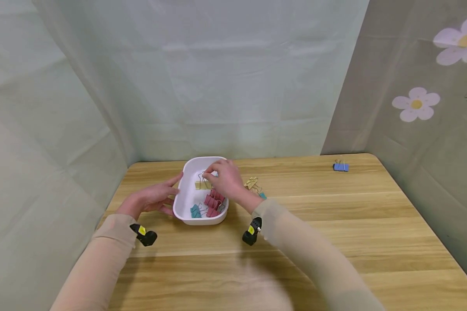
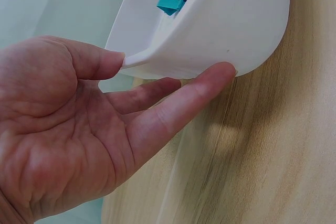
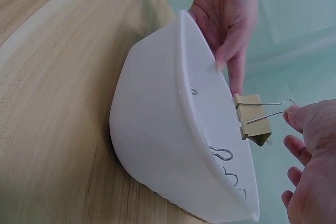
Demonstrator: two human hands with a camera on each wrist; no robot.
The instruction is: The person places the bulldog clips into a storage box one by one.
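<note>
A white oval dish (image 1: pixel 187 172) stands on the wooden table. My left hand (image 1: pixel 161 195) rests against its left side, thumb on the rim (image 2: pixel 136 59) and straight fingers (image 2: pixel 210 80) along the outer wall. My right hand (image 1: pixel 215 175) hovers over the dish and pinches the wire handle of a tan binder clip (image 1: pixel 202 185), which hangs just inside the rim (image 3: pixel 253 120). Several pink clips (image 1: pixel 214 201) and a teal clip (image 1: pixel 196 211) lie in the near end of the dish.
Yellow clips (image 1: pixel 252 182) and a teal one (image 1: pixel 263 195) lie on the table just right of the dish. A blue clip (image 1: pixel 340 166) sits far back right. Fabric walls close in the table on the left, back and right.
</note>
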